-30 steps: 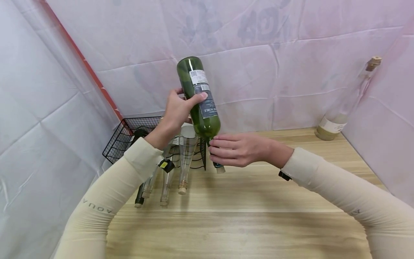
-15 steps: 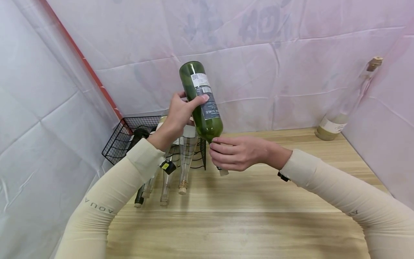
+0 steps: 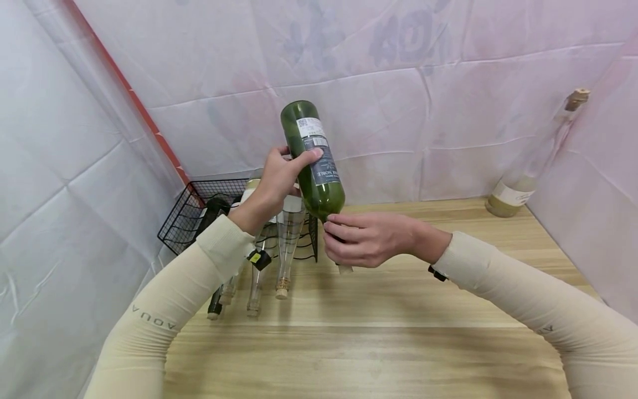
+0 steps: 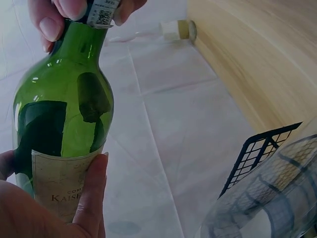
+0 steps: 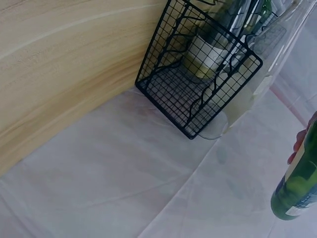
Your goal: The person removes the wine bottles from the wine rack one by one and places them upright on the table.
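A green wine bottle [image 3: 311, 160] is held aloft, tilted with its base up and its neck pointing down toward the table. My left hand [image 3: 276, 177] grips its body, thumb across the dark back label. The fingers of my right hand [image 3: 371, 238] curl round the neck, with a bit of the pale stopper [image 3: 345, 269] showing below them. In the left wrist view the same green bottle [image 4: 74, 89] shows a cream front label between the left fingers, and the right fingertips pinch the neck above. The right wrist view catches only the bottle's base end [image 5: 294, 191].
A black wire rack [image 3: 174, 221] at the back left holds several corked bottles, their necks sticking out toward me, including a clear bottle [image 3: 287, 244]. Another clear corked bottle [image 3: 510, 194] stands in the back right corner. White sheeting [image 3: 369, 122] walls the wooden table [image 3: 379, 343].
Both hands have lowered the green bottle slightly and shifted it a little to the right. The right hand now covers more of the neck end. The other bottles have stayed put.
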`<move>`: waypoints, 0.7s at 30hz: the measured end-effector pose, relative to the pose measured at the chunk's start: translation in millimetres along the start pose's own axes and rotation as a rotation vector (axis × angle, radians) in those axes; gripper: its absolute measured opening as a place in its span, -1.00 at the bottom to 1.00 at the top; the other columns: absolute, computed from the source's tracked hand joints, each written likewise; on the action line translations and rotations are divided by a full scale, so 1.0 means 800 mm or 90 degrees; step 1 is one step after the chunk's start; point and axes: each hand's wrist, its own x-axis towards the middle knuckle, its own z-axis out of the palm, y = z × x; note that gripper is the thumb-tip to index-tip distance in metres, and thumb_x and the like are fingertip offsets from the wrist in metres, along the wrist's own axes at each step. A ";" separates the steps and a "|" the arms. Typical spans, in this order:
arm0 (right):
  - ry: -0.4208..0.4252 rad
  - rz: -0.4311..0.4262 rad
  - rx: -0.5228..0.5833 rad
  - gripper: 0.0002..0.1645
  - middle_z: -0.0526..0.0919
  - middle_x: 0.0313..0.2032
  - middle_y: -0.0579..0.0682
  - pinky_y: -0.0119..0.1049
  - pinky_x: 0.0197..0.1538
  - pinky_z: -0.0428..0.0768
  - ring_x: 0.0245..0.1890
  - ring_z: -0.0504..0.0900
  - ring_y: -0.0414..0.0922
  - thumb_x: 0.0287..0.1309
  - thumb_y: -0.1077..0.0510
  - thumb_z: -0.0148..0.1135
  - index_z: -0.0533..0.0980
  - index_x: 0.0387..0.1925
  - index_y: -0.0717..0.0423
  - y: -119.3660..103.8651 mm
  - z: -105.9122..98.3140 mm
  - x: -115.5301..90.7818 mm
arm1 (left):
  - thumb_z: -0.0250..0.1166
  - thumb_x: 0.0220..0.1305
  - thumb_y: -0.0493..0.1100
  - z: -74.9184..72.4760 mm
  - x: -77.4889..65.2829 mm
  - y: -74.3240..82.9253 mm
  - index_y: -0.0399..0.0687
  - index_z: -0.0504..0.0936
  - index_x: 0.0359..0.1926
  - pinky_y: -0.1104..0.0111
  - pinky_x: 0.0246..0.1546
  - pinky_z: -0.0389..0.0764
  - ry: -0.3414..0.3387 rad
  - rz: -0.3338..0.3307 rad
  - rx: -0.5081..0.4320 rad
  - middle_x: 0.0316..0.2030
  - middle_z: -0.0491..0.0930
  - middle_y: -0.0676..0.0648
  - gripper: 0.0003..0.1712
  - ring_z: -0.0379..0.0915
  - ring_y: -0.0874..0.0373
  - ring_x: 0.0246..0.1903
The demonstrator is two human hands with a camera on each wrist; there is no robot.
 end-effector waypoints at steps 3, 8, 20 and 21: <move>-0.010 -0.002 -0.001 -0.69 0.57 -0.11 0.22 0.06 0.19 0.39 -0.04 0.53 0.18 0.24 0.17 0.05 0.50 -0.08 0.31 0.001 -0.003 0.000 | 0.38 0.00 0.29 0.000 0.000 -0.002 -0.15 0.12 0.24 0.07 -0.37 0.65 -0.003 -0.003 0.001 0.03 0.36 -0.17 -0.01 0.52 -0.01 -0.16; -0.005 0.014 -0.002 -0.64 0.57 -0.07 0.32 0.07 0.20 0.38 0.02 0.51 0.23 0.30 0.18 -0.04 0.46 -0.03 0.39 0.004 -0.010 -0.001 | 0.32 0.06 0.31 -0.003 -0.002 -0.004 -0.17 0.12 0.25 0.09 -0.34 0.65 -0.014 0.003 0.009 0.00 0.41 -0.19 -0.03 0.51 -0.06 -0.18; 0.089 0.071 0.031 -0.70 0.58 -0.09 0.34 0.03 0.09 0.49 -0.02 0.55 0.22 0.34 0.28 -0.11 0.46 -0.05 0.41 0.009 -0.022 -0.005 | 0.27 0.13 0.30 -0.004 -0.002 -0.012 -0.24 0.24 0.22 0.11 -0.38 0.67 -0.043 0.002 -0.010 -0.05 0.46 -0.24 -0.12 0.49 -0.11 -0.28; 0.100 0.077 0.036 -0.70 0.58 -0.10 0.34 0.03 0.07 0.51 -0.03 0.55 0.22 0.34 0.29 -0.11 0.46 -0.06 0.41 0.010 -0.023 -0.005 | 0.27 0.14 0.30 -0.005 -0.002 -0.012 -0.24 0.23 0.24 0.10 -0.38 0.67 -0.047 0.002 -0.012 -0.05 0.46 -0.24 -0.10 0.50 -0.11 -0.28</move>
